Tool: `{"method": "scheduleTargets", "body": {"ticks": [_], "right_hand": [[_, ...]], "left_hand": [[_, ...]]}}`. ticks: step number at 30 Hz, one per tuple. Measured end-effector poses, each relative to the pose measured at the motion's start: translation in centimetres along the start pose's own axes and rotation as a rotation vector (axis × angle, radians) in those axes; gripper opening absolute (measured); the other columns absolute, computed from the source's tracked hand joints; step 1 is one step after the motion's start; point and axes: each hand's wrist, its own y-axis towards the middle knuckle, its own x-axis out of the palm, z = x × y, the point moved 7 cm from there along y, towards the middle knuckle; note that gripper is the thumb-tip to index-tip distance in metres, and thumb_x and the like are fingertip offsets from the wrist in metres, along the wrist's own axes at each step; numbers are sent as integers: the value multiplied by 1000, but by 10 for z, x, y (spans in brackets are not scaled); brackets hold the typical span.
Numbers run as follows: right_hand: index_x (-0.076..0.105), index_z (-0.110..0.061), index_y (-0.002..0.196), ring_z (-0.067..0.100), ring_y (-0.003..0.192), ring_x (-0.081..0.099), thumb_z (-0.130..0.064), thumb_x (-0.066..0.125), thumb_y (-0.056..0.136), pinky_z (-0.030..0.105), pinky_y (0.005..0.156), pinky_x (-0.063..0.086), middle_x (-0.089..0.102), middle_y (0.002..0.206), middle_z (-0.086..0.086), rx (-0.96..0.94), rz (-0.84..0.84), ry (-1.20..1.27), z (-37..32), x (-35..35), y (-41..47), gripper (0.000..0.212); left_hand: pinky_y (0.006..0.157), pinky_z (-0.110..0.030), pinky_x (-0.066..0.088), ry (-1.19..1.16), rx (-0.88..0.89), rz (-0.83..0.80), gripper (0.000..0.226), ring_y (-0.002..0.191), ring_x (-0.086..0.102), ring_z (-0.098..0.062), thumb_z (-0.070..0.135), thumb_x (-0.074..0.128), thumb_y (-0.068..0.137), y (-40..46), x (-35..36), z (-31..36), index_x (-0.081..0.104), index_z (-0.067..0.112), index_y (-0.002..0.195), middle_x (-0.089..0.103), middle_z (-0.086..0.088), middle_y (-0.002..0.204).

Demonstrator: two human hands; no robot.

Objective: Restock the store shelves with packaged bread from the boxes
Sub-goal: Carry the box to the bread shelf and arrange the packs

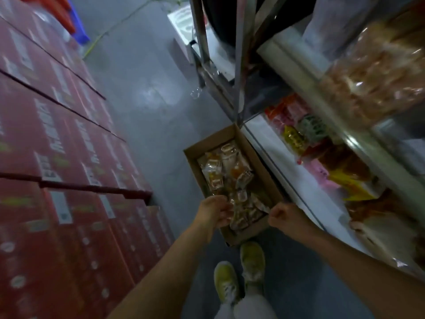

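Hands (249,214) over lengthwise-receding box (262,162)

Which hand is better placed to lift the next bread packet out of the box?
Left hand: its fingers already reach the packets inside the box. The right hand is fisted at the box's edge.

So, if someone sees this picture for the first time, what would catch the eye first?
Probably both hands, the left hand and right hand, reaching down into the open cardboard box of clear-wrapped bread packets on the floor. Next comes the wall of red cartons filling the left side. On the right, colourful packets lie on the white shelf.
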Motion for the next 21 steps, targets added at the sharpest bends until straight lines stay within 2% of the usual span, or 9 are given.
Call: {"method": "scheduleTargets", "body": {"ticks": [2, 3, 4, 6, 8, 11, 14, 17, 21], "right_hand": [[57, -18, 80, 18, 86, 58, -5, 67, 85, 23, 66, 45, 59, 83, -1, 41, -5, -51, 19, 13, 40, 17], [57, -17, 81, 18, 86, 58, -5, 67, 86, 26, 69, 46, 59, 83, 0, 58, -13, -76, 28, 19, 59, 16], [57, -16, 84, 18, 86, 57, -7, 66, 86, 29, 73, 47, 59, 85, 2, 62, -15, -110, 38, 24, 79, 13], [59, -15, 89, 18, 86, 57, -11, 65, 87, 33, 76, 48, 60, 87, 4, 30, -7, -200, 54, 35, 118, 7], [61, -19, 92, 19, 88, 57, -17, 65, 87, 31, 75, 48, 60, 90, 2, -22, 3, -316, 65, 44, 152, 7], [56, -13, 120, 28, 108, 58, -23, 69, 83, 38, 88, 50, 60, 119, 10, -20, 2, -441, 98, 63, 207, 41], [35, -14, 141, 35, 131, 39, -26, 72, 83, 47, 105, 40, 39, 144, 14, 67, -41, -455, 138, 85, 250, 70], [22, -16, 148, 37, 137, 28, -32, 75, 82, 49, 111, 32, 25, 152, 12, 115, -52, -479, 167, 99, 280, 87], [17, -16, 149, 38, 134, 38, -32, 81, 74, 52, 107, 38, 34, 148, 17, 133, -45, -482, 192, 109, 306, 100]], "left_hand": [[71, -31, 56, 34, -72, 31, 25, 94, 68, -29, 8, 39, 104, 51, 4, -18, 57, 3, 120, 66, -15, 105], [79, -34, 56, 69, -90, 42, 28, 106, 66, -34, 8, 39, 104, 77, 7, -28, 56, 2, 125, 65, -18, 115], [83, -35, 55, 119, -85, 38, 26, 110, 64, -35, 6, 39, 103, 104, 10, -38, 58, 3, 121, 64, -20, 117], [79, -34, 53, 217, -37, 20, 25, 92, 64, -29, 3, 41, 102, 151, 18, -53, 64, 9, 96, 64, -16, 100], [85, -37, 52, 315, 5, 24, 30, 90, 61, -26, 3, 42, 101, 197, 24, -68, 62, 16, 82, 62, -10, 93], [102, -44, 48, 465, 71, 3, 17, 111, 60, -31, 8, 46, 101, 257, 35, -90, 62, 12, 102, 63, -12, 112], [106, -44, 45, 637, 141, -18, 34, 124, 54, -28, 19, 52, 99, 300, 40, -110, 52, 14, 132, 56, -8, 133], [101, -47, 48, 857, 203, -30, 38, 120, 55, -28, 32, 53, 97, 338, 41, -125, 50, 18, 132, 55, -9, 132], [98, -46, 49, 1200, 161, 24, 52, 119, 52, -30, 36, 54, 97, 361, 35, -134, 40, 16, 142, 43, -13, 140]]}}
